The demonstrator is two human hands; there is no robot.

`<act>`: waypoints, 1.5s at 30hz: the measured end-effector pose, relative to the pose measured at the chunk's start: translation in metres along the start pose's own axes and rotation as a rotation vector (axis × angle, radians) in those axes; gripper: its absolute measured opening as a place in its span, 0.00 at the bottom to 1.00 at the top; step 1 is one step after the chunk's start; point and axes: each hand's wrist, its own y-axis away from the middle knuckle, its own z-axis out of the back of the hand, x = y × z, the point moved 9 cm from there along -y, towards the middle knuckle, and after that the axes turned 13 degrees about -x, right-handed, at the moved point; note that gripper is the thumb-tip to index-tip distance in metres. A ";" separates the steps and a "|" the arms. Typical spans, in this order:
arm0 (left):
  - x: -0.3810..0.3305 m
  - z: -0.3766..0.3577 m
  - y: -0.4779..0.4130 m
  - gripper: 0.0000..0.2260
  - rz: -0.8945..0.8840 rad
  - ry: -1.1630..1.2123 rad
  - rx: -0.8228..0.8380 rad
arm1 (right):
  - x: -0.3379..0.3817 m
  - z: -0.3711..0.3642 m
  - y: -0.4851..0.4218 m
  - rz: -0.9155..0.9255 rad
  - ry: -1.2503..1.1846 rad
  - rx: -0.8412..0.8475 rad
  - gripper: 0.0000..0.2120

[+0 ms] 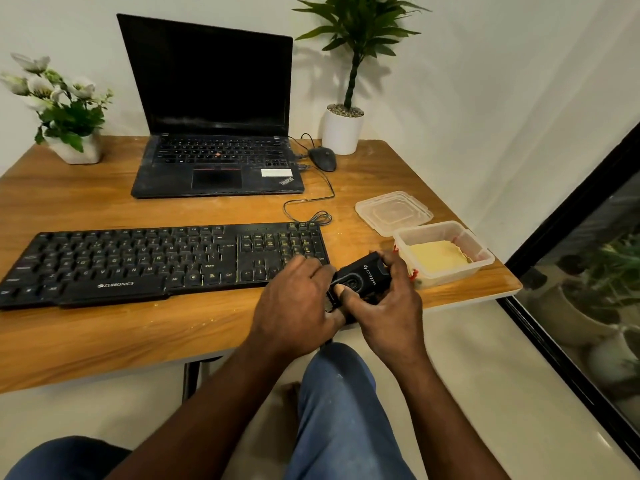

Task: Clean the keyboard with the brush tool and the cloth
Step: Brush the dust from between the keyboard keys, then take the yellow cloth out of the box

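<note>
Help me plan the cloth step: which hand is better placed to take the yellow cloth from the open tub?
Right. The right hand, gripping the brush tool, is next to the tub holding the cloth. The left hand, also gripping the tool, lies farther off, at the right end of the keyboard.

The keyboard (156,261) is a black full-size board with white lettering and pale specks among its keys. It lies flat on the desk (104,341), near the front edge. The brush tool (363,277) is a black, boxy piece with a white logo, tilted just off the keyboard's right end and gripped by the left hand (298,303) and right hand (388,306). The cloth (438,259), pale yellow, lies flat inside a clear plastic container (485,258) right of the keyboard.
</note>
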 end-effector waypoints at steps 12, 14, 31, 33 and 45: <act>-0.002 0.001 0.000 0.29 -0.005 -0.045 -0.019 | -0.016 0.000 -0.014 -0.128 -0.121 0.114 0.24; -0.003 -0.001 0.001 0.30 -0.008 -0.046 0.019 | -0.018 0.000 -0.013 -0.133 -0.116 0.123 0.25; -0.021 -0.012 -0.004 0.31 -0.190 -0.170 -0.044 | -0.017 0.103 -0.028 0.140 0.214 -0.204 0.18; -0.025 -0.019 -0.009 0.33 -0.160 -0.175 0.018 | -0.020 0.114 -0.041 0.232 0.344 -0.238 0.17; -0.041 -0.035 -0.025 0.29 -0.032 -0.220 0.081 | -0.040 0.094 -0.062 0.333 0.452 -0.141 0.18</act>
